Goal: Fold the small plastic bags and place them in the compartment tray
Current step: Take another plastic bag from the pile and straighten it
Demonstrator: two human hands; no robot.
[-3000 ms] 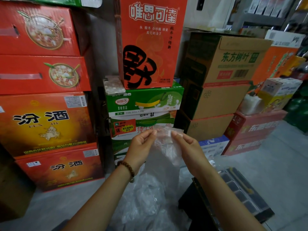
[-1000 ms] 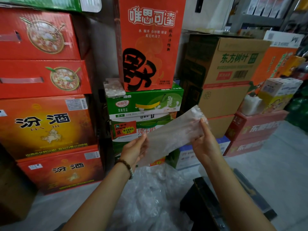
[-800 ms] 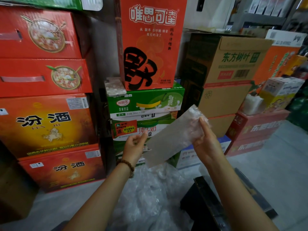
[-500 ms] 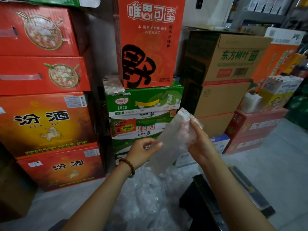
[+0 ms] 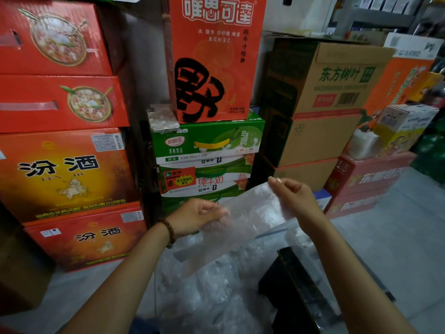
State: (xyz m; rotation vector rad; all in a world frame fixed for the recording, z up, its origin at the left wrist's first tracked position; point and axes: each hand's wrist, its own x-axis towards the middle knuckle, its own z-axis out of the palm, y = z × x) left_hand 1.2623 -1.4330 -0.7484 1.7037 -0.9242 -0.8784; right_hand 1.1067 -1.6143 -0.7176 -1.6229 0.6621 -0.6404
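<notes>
Plastic bag (image 5: 248,218): clear and thin, held up in the air between both hands, stretched on a slant from lower left to upper right; its loose lower part hangs down toward the pile below.
Room: a storeroom corner walled in by stacked goods.
Red boxes (image 5: 60,100): stacked on the left, the upper ones printed with bowls of food, the lower ones orange-yellow with black characters.
Cardboard boxes (image 5: 337,80): brown, stacked on the right behind the hands.
Orange box (image 5: 212,59): upright in the middle, standing on the green cartons (image 5: 207,141).
Floor (image 5: 397,237): pale grey, bare at the right.
Pile of bags (image 5: 212,297): crumpled clear plastic on the floor, just beneath the held bag.
Tray (image 5: 272,288): black, low at the right of the pile, partly under plastic and the right forearm; its compartments are hard to make out.
Right hand (image 5: 296,198): thumb and forefinger pinch the bag's upper right corner, the other fingers curled in.
Left hand (image 5: 195,218): fingers curled, pinching the bag's lower left edge.
Bracelet (image 5: 168,232): brown beads on the left wrist.
</notes>
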